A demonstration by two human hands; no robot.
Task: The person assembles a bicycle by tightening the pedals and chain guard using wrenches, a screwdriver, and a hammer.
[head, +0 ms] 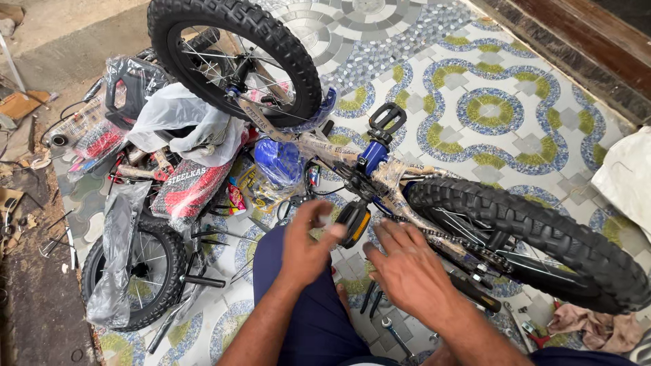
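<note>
A small blue bicycle lies upside down on the patterned tile floor, its frame (pixel 369 157) wrapped in clear plastic. My left hand (pixel 306 245) reaches toward the near black pedal (pixel 355 224), fingers apart and blurred, a small pale thing possibly at the fingertips. My right hand (pixel 409 267) is spread flat just right of that pedal, beside the chain (pixel 441 238) and the rear tyre (pixel 542 238). The other pedal (pixel 387 119) sticks up behind the frame. The front wheel (pixel 234 57) stands at the top.
A second wrapped bicycle (pixel 186 186) with a small wheel (pixel 135 271) lies at left among plastic bags (pixel 180 122). Wrenches (pixel 397 335) lie on the tiles near my knee. A rag (pixel 597 325) is at lower right, a white sack (pixel 627 179) at the right edge.
</note>
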